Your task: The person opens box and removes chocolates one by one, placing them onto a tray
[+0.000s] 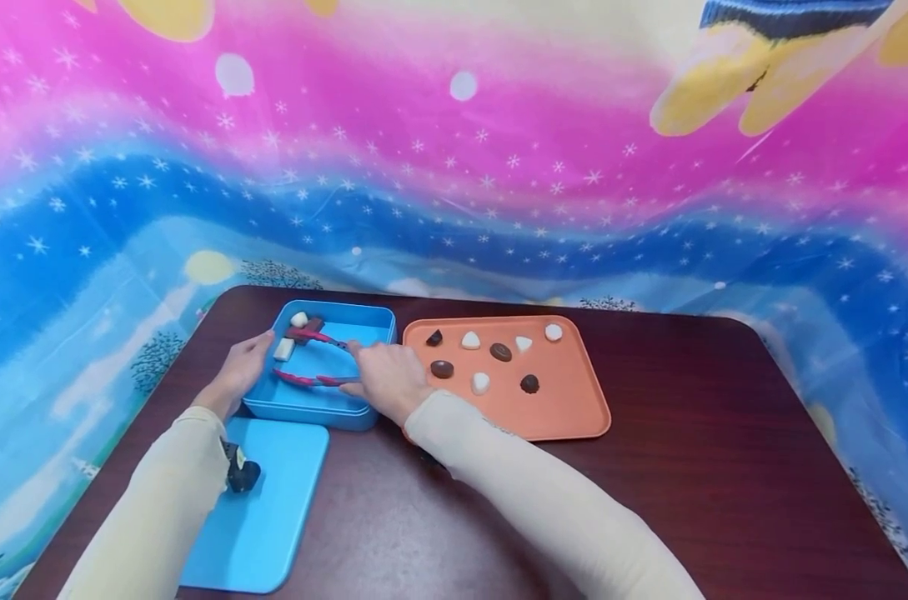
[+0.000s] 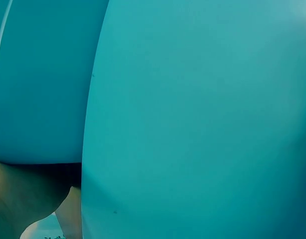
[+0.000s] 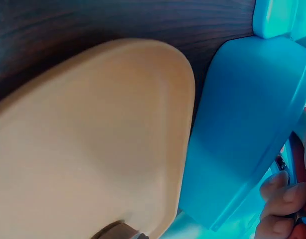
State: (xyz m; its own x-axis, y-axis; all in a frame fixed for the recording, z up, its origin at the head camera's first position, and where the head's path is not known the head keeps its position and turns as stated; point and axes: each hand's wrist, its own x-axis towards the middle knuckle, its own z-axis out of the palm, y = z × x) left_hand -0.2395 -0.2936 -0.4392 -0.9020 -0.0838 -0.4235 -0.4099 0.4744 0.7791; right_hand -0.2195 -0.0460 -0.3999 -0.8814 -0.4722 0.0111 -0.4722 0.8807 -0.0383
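"Where are the tongs (image 1: 294, 379)?"
"Gripped in the right hand (image 1: 392, 377), spread over the blue box (image 1: 314, 412)."
"Left hand (image 1: 241, 371)?"
"At the box's left side; whether it grips, I can't tell."
"Progress?"
"Three chocolates (image 1: 283, 349) seem placed inside; eight remain on the orange tray (image 1: 562, 423)."

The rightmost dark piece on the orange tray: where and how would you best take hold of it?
Probably by two opposite sides, coming straight down from above: the dark piece looks small and roundish, and bare tray surrounds it, leaving room for both tips of the pink-red tongs that the right hand holds.
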